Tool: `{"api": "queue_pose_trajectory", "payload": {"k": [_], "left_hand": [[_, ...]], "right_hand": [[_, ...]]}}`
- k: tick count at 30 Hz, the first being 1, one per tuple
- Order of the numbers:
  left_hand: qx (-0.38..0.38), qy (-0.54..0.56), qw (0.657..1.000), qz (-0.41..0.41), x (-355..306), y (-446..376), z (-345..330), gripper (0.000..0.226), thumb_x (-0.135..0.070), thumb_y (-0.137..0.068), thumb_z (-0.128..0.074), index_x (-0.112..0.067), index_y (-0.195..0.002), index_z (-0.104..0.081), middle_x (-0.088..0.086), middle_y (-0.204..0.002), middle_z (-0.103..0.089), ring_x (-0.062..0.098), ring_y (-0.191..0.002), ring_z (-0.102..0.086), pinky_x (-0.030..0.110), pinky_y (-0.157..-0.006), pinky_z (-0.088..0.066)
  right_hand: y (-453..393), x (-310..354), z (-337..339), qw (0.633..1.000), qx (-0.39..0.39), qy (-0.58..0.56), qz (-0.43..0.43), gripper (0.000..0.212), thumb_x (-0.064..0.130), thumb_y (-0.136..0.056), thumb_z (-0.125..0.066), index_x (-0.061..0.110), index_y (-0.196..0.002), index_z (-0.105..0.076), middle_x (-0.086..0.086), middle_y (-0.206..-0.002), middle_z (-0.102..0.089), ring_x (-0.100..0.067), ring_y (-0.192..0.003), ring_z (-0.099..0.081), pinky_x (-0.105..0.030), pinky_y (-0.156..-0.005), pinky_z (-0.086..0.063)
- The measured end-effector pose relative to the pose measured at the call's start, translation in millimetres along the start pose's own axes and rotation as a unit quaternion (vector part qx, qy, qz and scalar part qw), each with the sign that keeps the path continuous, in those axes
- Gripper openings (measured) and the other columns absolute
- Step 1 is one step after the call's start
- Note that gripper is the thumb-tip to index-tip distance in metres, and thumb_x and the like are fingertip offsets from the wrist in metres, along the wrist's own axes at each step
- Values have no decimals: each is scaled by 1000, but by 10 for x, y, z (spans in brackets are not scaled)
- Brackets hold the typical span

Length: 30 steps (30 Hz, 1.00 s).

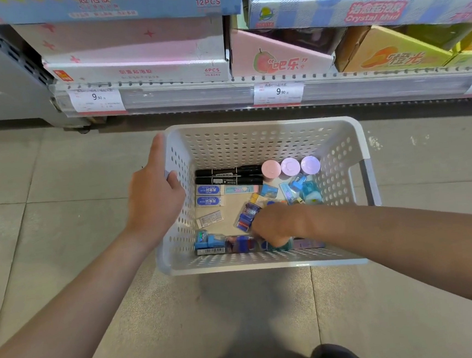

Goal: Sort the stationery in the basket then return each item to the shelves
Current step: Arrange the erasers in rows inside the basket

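Observation:
A white perforated basket (254, 140) sits on the tiled floor in front of a shelf. My left hand (156, 194) grips its left rim, thumb inside the wall. My right hand (274, 224) reaches down into the basket near its front, fingers curled over a teal item (287, 244) that is mostly hidden. Inside lie two black markers (229, 176), three round pastel lids (290, 167), blue-labelled erasers (209, 195), a blue packet (248, 216) just left of my right hand, and blue correction tapes (301, 190).
The low shelf edge (193, 95) with price tags runs behind the basket. On it stand pink, white and orange display boxes (278, 58). A grey upright (14, 69) is at the left. My shoes (339, 357) show at the bottom.

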<state>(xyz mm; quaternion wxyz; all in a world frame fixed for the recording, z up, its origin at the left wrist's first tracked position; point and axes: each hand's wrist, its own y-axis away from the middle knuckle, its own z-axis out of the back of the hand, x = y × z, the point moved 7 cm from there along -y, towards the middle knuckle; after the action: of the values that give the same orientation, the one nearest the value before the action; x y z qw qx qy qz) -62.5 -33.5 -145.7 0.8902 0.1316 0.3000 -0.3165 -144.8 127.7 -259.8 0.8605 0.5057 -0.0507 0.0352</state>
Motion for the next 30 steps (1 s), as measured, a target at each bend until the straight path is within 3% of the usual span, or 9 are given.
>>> {"api": "queue_pose_trajectory", "payload": {"k": [6, 8, 13, 15, 17, 20, 23, 27, 30], "left_hand": [[3, 3, 1000, 1, -5, -1, 2, 62, -4, -94, -47, -21, -149, -22, 5, -58, -47, 17, -48, -47, 26, -45, -36], [3, 4, 1000, 2, -8, 3, 0, 63, -4, -95, -47, -21, -150, -22, 4, -60, -49, 15, -49, -49, 25, -45, -37], [0, 4, 1000, 1, -19, 10, 9, 63, -3, -94, -48, -19, -150, -22, 2, -58, -46, 14, -49, -47, 24, -46, -35], [-1, 6, 1000, 2, -27, 13, 11, 65, -3, -94, -48, -19, -151, -21, 0, -59, -45, 13, -50, -46, 22, -47, -33], [-2, 5, 1000, 1, -28, 12, 12, 65, -2, -94, -47, -20, -151, -21, 0, -58, -44, 13, -50, -46, 21, -47, -32], [-2, 7, 1000, 6, -8, 7, 11, 65, -2, -94, -47, -21, -150, -22, 4, -59, -47, 15, -50, -47, 24, -47, -33], [-1, 11, 1000, 7, -4, 15, 10, 66, -3, -94, -47, -21, -151, -21, 6, -60, -48, 17, -52, -48, 27, -48, -35], [2, 14, 1000, 8, -20, 16, 7, 67, -4, -94, -49, -22, -151, -19, 11, -72, -56, 17, -58, -54, 31, -51, -43], [1, 11, 1000, 12, -11, 13, 13, 67, -5, -94, -50, -22, -151, -19, 13, -77, -58, 17, -62, -56, 37, -55, -49]], "right_hand": [[32, -50, 3, 994, 26, -107, 9, 21, 22, -93, -44, 7, -92, -59, 0, -74, -51, -22, -80, -51, -30, -69, -40], [34, -58, -8, 995, 10, -100, 12, 22, 20, -93, -48, 5, -99, -62, -2, -83, -58, -21, -83, -54, -30, -69, -42], [56, -2, 164, 983, -116, -141, 33, 28, 25, -99, -42, 8, -109, -61, -7, -99, -61, -23, -88, -55, -24, -63, -35], [99, -5, 356, 956, -201, -210, 44, 32, 26, -101, -36, 7, -117, -57, -7, -107, -59, -22, -98, -55, -23, -72, -34], [67, -48, 506, 915, -245, -317, 42, 34, 27, -103, -31, 6, -119, -53, -8, -102, -58, -22, -91, -58, -24, -74, -39], [-129, -198, 611, 815, -295, -498, -15, 30, 29, -102, -37, 8, -113, -55, -5, -83, -56, -16, -61, -54, -25, -56, -46], [-264, -335, 666, 724, -343, -593, -82, 21, 30, -96, -52, 10, -102, -55, 2, -78, -52, -9, -65, -47, -22, -56, -41], [-430, -326, 686, 680, -308, -657, -101, 24, 20, -97, -49, 6, -116, -55, -6, -99, -54, -16, -89, -53, -33, -84, -49], [-476, -281, 720, 707, -286, -640, -91, 31, 10, -91, -55, 7, -122, -52, -10, -110, -58, -20, -103, -58, -33, -90, -49]]}}
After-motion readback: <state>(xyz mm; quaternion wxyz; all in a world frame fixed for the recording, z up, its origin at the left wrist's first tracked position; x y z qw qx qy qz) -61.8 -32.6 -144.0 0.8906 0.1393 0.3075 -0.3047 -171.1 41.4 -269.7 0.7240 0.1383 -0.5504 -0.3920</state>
